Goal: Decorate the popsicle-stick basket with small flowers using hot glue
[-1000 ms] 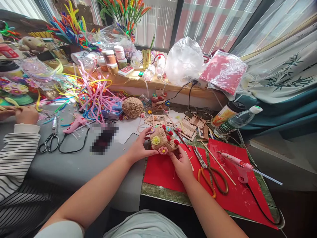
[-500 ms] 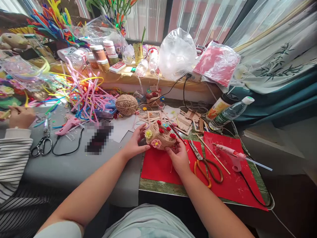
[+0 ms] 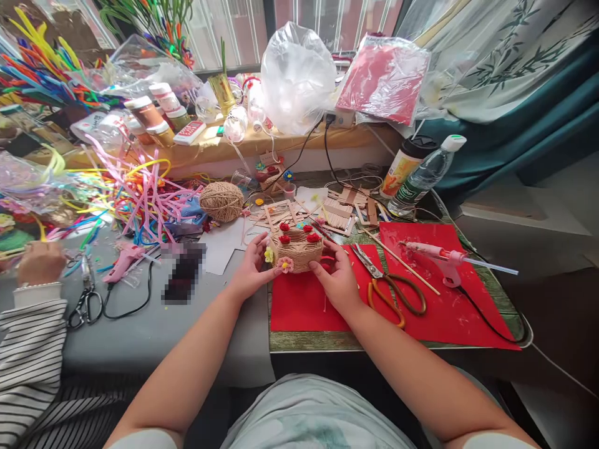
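Head camera looks down on a crowded craft table. Both hands close on a small twine-wrapped basket point(image 3: 296, 248) at the near edge of a red paper sheet point(image 3: 304, 305). The left hand point(image 3: 250, 274) cups its left side with the thumb by a yellow flower, and the right hand point(image 3: 337, 282) grips the right side, fingers curled against the twine. The basket sits low between them; whether it rests on the sheet or is lifted just off it is hard to tell from this angle.

Judging by its look, the basket is well along: twine covers the whole body, red flowers line the top, and a yellow and a pink flower sit on the front. What may be left is small trimming or more decoration, since loose flowers and wooden sticks point(image 3: 337, 212) lie just behind it.

Orange-handled scissors point(image 3: 390, 290) lie on the red sheet just right of the right hand, and a pink glue gun point(image 3: 437, 255) lies farther right, its cord trailing off the table edge. A ball of twine point(image 3: 221, 201) sits behind the left hand, beside a heap of pipe cleaners point(image 3: 140, 193). At far left, another person's hand point(image 3: 40, 262) with a striped sleeve works near black scissors point(image 3: 84, 299) and a second glue gun point(image 3: 122, 259).
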### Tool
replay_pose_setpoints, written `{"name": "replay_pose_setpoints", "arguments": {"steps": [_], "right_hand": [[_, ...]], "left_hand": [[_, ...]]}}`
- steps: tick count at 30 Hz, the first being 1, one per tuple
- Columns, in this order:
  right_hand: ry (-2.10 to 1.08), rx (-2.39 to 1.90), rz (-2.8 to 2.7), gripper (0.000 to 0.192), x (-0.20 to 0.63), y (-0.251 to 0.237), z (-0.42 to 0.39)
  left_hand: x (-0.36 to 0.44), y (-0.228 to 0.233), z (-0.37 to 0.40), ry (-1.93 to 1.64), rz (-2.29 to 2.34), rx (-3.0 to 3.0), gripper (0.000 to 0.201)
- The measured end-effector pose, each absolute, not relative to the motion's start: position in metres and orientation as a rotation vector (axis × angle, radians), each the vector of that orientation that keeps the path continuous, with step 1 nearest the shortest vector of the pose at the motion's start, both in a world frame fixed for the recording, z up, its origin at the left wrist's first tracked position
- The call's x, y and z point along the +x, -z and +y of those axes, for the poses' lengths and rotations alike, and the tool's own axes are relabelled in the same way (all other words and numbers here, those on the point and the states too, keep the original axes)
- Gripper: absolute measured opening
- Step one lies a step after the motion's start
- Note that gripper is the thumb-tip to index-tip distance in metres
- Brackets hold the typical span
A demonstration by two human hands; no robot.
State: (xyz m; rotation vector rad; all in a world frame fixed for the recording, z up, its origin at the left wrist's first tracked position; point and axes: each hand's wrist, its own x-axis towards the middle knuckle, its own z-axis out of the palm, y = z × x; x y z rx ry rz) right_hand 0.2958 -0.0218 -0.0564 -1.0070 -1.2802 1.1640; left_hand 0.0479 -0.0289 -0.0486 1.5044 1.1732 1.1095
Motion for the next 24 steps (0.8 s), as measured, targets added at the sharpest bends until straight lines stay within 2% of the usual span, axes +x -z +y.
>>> {"name": "replay_pose_setpoints", "arguments": {"steps": [8, 16, 24], "right_hand": [[-1.154, -0.956, -1.278, 0.066, 0.298, 0.058, -0.022], [-1.229, -0.948, -1.146, 0.058, 0.298, 0.062, -0.012], [-1.416, -0.966, -0.987, 0.050, 0.299, 0.075, -0.001]], "left_hand": [[0.043, 0.046, -0.030, -1.056, 1.078, 1.390, 0.104], [0.039, 0.057, -0.025, -1.209, 0.937, 1.374, 0.105], [0.037, 0.056, -0.026, -1.257, 0.999, 1.403, 0.090]]}}
